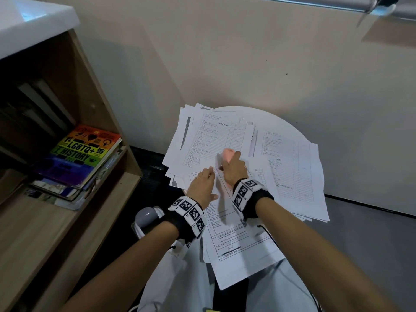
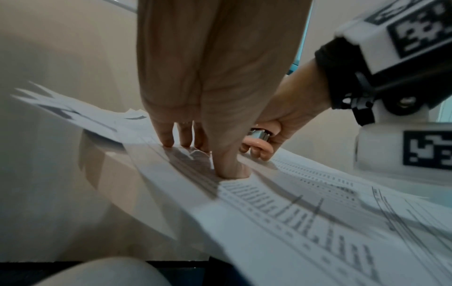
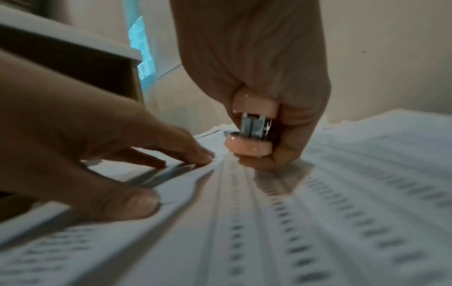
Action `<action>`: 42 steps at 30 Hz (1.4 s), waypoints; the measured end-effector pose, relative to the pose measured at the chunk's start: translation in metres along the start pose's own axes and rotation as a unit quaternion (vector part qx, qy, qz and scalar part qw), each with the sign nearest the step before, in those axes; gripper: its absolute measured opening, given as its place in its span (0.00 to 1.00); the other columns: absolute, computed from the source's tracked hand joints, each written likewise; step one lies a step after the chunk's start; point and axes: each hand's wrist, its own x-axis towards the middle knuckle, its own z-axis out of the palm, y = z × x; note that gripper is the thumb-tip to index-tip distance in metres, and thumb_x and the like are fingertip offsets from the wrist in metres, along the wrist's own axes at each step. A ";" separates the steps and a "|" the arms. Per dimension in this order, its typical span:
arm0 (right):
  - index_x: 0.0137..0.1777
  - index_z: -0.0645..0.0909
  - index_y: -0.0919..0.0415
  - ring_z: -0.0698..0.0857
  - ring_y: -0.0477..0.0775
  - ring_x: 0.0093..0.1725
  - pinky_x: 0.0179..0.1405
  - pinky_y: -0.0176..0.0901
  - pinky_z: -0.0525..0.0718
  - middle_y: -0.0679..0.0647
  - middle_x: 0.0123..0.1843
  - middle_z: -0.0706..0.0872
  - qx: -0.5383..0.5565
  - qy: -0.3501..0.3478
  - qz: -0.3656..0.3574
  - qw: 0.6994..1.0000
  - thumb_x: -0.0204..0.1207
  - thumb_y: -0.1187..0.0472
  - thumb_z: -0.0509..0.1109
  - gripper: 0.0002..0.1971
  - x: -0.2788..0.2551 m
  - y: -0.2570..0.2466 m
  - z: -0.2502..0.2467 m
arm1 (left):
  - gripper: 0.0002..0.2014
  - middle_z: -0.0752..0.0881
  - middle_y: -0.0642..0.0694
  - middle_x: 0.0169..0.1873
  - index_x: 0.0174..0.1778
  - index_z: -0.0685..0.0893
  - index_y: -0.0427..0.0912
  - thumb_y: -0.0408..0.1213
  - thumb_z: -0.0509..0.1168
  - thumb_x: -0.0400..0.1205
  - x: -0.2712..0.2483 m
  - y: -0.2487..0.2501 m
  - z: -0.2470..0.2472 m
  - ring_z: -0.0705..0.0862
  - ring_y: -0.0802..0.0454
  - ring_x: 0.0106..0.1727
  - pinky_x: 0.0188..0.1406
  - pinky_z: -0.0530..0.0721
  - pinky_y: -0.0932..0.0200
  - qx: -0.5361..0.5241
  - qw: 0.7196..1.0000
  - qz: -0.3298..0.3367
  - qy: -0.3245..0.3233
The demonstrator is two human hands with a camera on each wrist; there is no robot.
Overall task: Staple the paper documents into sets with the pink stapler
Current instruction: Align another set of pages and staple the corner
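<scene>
Wooden bookshelf [image 1: 74,122] looming far to the side of the round white surface [image 1: 281,122], a rainbow-covered book [image 1: 83,152] lying flat on its lower shelf. Pale wall [image 1: 247,59] right behind the surface. Nearly all of the surface buried under loose printed paper documents [image 1: 216,136], fanned and overlapping, some hanging off its near edge toward the lap. One long sheet set [image 1: 236,239] running from that near edge up to the middle of the surface.

Left hand [image 1: 202,185] down flat on the near set, fingers [image 2: 168,133] straight and spread, tips and thumb pressing the top corner against the surface. No curl there, nothing held, just pinning. Right hand [image 1: 234,171] just beside it, closer to the middle of the surface, grip wrapped tight round the pink stapler [image 3: 249,133], thumb over the top, fingers under the base. Metal nose pointing back toward the near edge, mouth barely parted, hovering at the corner; paper inside the mouth or not, cannot tell, too blurred.

Likely the moment of biting the corner. Risks from here: sheets sliding under the pinning fingertips, leaving a crooked set; stapler catching a stray page from the heap beneath, joining the wrong documents; overhanging pages slipping off the near edge with a nudge of a wrist; left fingertips sitting very near the stapler's nose.
</scene>
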 end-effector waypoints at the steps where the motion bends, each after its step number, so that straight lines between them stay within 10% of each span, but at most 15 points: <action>1: 0.74 0.60 0.65 0.82 0.70 0.57 0.50 0.56 0.80 0.69 0.63 0.79 0.005 0.002 -0.001 1.000 0.85 0.56 0.56 0.21 0.002 0.000 -0.006 | 0.40 0.51 0.41 0.83 0.82 0.51 0.32 0.42 0.66 0.81 0.001 0.000 0.000 0.53 0.45 0.84 0.83 0.55 0.55 0.005 1.000 -0.006 -0.009; 8: 0.70 0.63 0.57 0.85 0.66 0.50 0.52 0.62 0.84 0.64 0.56 0.84 -0.049 -0.009 -0.021 0.999 0.82 0.48 0.60 0.22 -0.001 0.054 -0.053 | 0.34 0.58 0.42 0.79 0.82 0.56 0.47 0.48 0.63 0.82 0.007 0.008 -0.008 0.60 0.44 0.79 0.75 0.67 0.49 0.043 0.998 -0.027 -0.042; 14: 0.71 0.64 0.56 0.85 0.66 0.50 0.52 0.61 0.85 0.63 0.57 0.84 -0.084 -0.035 -0.005 0.996 0.80 0.52 0.61 0.21 -0.011 0.091 -0.061 | 0.38 0.56 0.40 0.80 0.78 0.60 0.32 0.53 0.64 0.81 0.021 0.053 0.003 0.56 0.42 0.82 0.81 0.62 0.48 0.038 0.999 -0.028 -0.025; 20: 0.70 0.64 0.61 0.85 0.67 0.51 0.50 0.59 0.85 0.65 0.57 0.84 -0.086 -0.020 -0.012 0.996 0.82 0.54 0.60 0.20 -0.008 0.088 -0.054 | 0.40 0.50 0.50 0.84 0.83 0.54 0.46 0.47 0.68 0.79 0.029 0.065 0.010 0.48 0.43 0.84 0.81 0.58 0.42 0.029 0.998 0.004 -0.054; 42: 0.77 0.57 0.63 0.82 0.66 0.58 0.43 0.52 0.73 0.65 0.62 0.80 -0.121 0.046 -0.003 0.992 0.83 0.59 0.61 0.26 0.002 0.070 -0.034 | 0.39 0.56 0.49 0.82 0.80 0.60 0.45 0.46 0.71 0.76 0.036 0.065 0.009 0.50 0.42 0.84 0.81 0.60 0.45 0.027 0.998 0.031 -0.052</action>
